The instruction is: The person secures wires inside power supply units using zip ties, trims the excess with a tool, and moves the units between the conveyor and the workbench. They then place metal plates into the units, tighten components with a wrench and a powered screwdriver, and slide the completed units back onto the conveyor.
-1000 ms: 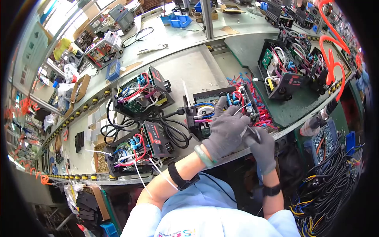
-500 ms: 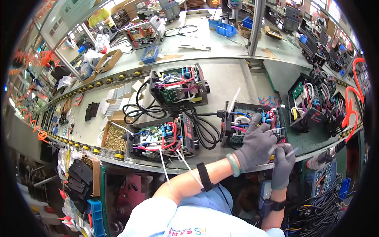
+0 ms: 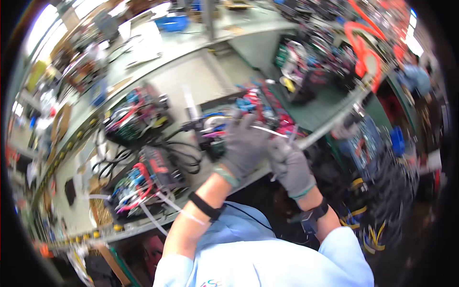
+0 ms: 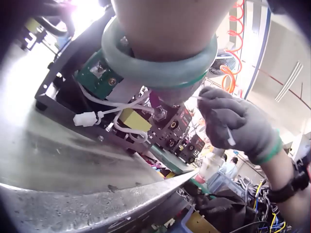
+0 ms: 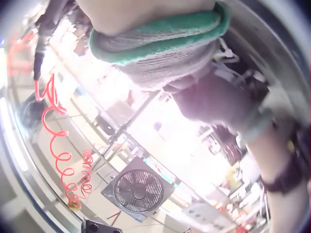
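In the head view, my gloved left hand reaches over the near edge of an open electronic unit, two fingers extended towards its wires. A white cable tie runs from its fingertips to my right hand, which is just to the right with fingers curled round the tie. The left wrist view shows the right hand gripping, with a white tip sticking out; the bracelet and wrist hide most of the left hand. The right wrist view is overexposed, and contact there is unclear.
Two wired units stand to the left, with black cables between them and the middle unit. More units sit on a green surface at the right. Orange coiled hoses hang there; black cables are heaped below.
The head view has swung and blurred, shifting the bench leftward in the picture. Both hands stay close together at the middle unit; the right hand has turned, its back now more upward.
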`<action>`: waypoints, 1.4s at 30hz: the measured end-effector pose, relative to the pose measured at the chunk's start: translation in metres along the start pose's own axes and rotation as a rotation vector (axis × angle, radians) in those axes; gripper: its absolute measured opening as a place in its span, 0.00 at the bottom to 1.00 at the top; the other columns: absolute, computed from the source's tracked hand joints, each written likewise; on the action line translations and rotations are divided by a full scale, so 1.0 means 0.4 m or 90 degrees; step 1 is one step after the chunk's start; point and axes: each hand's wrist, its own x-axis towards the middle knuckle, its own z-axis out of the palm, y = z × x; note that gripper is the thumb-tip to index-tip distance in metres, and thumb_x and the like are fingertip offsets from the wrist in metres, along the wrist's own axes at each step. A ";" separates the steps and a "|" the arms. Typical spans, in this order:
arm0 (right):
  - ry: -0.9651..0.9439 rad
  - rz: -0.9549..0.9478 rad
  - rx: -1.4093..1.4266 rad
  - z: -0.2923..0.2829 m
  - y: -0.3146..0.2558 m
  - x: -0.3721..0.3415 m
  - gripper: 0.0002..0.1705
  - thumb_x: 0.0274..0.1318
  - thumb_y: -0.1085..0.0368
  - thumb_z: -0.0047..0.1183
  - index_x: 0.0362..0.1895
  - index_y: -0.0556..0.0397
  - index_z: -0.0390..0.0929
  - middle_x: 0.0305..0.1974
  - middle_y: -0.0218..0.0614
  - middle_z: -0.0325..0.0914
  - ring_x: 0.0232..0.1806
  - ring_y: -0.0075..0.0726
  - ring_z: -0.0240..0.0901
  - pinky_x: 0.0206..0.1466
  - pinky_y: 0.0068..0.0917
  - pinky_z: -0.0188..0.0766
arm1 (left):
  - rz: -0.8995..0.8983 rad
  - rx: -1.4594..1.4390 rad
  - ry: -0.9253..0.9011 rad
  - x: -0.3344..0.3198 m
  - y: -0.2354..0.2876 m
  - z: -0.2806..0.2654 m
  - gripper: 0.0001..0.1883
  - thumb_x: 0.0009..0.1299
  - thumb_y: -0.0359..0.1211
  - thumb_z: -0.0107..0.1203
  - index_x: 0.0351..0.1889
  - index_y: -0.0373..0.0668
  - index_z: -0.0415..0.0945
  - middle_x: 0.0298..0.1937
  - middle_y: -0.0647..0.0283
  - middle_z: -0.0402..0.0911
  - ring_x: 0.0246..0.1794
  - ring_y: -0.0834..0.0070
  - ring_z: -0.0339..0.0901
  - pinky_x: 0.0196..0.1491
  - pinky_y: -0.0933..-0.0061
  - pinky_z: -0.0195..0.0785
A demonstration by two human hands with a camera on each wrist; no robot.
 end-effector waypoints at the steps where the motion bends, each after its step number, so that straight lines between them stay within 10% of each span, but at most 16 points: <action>1: 0.008 0.000 0.031 0.017 -0.023 -0.027 0.08 0.72 0.59 0.43 0.37 0.43 0.71 0.21 0.17 0.58 0.14 0.11 0.49 0.15 0.14 0.47 | 0.015 0.030 -0.002 -0.005 0.001 0.007 0.13 0.54 0.36 0.59 0.38 0.48 0.80 0.37 0.65 0.80 0.48 0.62 0.76 0.64 0.47 0.59; 4: 0.033 -0.033 -0.045 0.033 -0.027 -0.037 0.10 0.70 0.59 0.46 0.36 0.49 0.73 0.21 0.17 0.60 0.16 0.11 0.52 0.19 0.14 0.47 | 0.029 0.044 -0.066 0.022 0.007 -0.008 0.12 0.54 0.37 0.57 0.37 0.50 0.79 0.38 0.67 0.79 0.49 0.64 0.74 0.64 0.51 0.58; 6: -0.013 -0.179 -0.504 0.002 -0.048 -0.015 0.11 0.66 0.60 0.51 0.40 0.56 0.75 0.25 0.30 0.72 0.29 0.23 0.69 0.34 0.26 0.68 | 0.047 0.070 -0.067 0.013 -0.006 0.006 0.11 0.56 0.37 0.57 0.38 0.52 0.79 0.42 0.68 0.80 0.50 0.64 0.74 0.63 0.55 0.59; 9: 0.037 -0.177 -0.742 -0.072 -0.143 -0.018 0.17 0.64 0.57 0.52 0.47 0.58 0.75 0.35 0.41 0.79 0.40 0.37 0.78 0.46 0.34 0.73 | -0.035 0.002 -0.105 0.024 0.036 -0.037 0.13 0.59 0.36 0.59 0.43 0.50 0.80 0.48 0.66 0.81 0.54 0.62 0.74 0.65 0.54 0.58; 11: 0.140 -0.189 -0.856 -0.124 -0.205 -0.070 0.22 0.63 0.54 0.52 0.53 0.57 0.75 0.46 0.47 0.81 0.50 0.48 0.78 0.54 0.35 0.73 | -0.073 -0.044 0.038 0.020 0.086 -0.076 0.13 0.62 0.35 0.58 0.46 0.48 0.80 0.50 0.63 0.81 0.59 0.61 0.73 0.68 0.53 0.56; 16: 0.168 -0.003 -0.685 -0.306 -0.144 -0.163 0.17 0.61 0.68 0.44 0.51 0.61 0.75 0.30 0.37 0.78 0.27 0.23 0.76 0.33 0.25 0.74 | -0.020 -0.311 -0.189 -0.182 0.157 -0.148 0.16 0.59 0.31 0.59 0.47 0.47 0.78 0.51 0.63 0.79 0.53 0.61 0.76 0.56 0.56 0.68; 20: 0.158 0.127 -1.380 -0.382 0.024 -0.128 0.13 0.53 0.61 0.52 0.40 0.50 0.85 0.33 0.44 0.83 0.38 0.49 0.83 0.37 0.44 0.78 | 0.028 -0.416 -0.336 -0.303 0.157 -0.124 0.12 0.59 0.31 0.60 0.43 0.46 0.80 0.47 0.60 0.80 0.44 0.59 0.78 0.48 0.58 0.70; 23: 0.110 0.266 -1.556 -0.408 0.112 -0.118 0.10 0.51 0.61 0.53 0.34 0.47 0.86 0.31 0.41 0.84 0.37 0.49 0.84 0.33 0.45 0.77 | 0.010 -0.434 -0.408 -0.350 0.145 -0.129 0.12 0.60 0.31 0.59 0.42 0.46 0.80 0.45 0.62 0.81 0.44 0.61 0.78 0.47 0.59 0.71; 36: 0.189 0.114 -1.666 -0.407 0.072 -0.134 0.06 0.49 0.64 0.55 0.30 0.44 0.85 0.30 0.37 0.84 0.34 0.44 0.84 0.34 0.40 0.77 | -0.037 -0.483 -0.472 -0.390 0.126 -0.204 0.10 0.64 0.35 0.56 0.43 0.47 0.79 0.46 0.63 0.80 0.47 0.62 0.76 0.52 0.58 0.67; 42: 0.240 -0.229 -1.320 -0.410 0.008 -0.134 0.04 0.62 0.66 0.47 0.37 0.48 0.75 0.24 0.34 0.74 0.26 0.36 0.74 0.30 0.35 0.68 | -0.390 -0.834 -0.344 -0.428 0.067 -0.313 0.12 0.74 0.36 0.52 0.48 0.40 0.78 0.49 0.58 0.80 0.52 0.63 0.77 0.56 0.62 0.69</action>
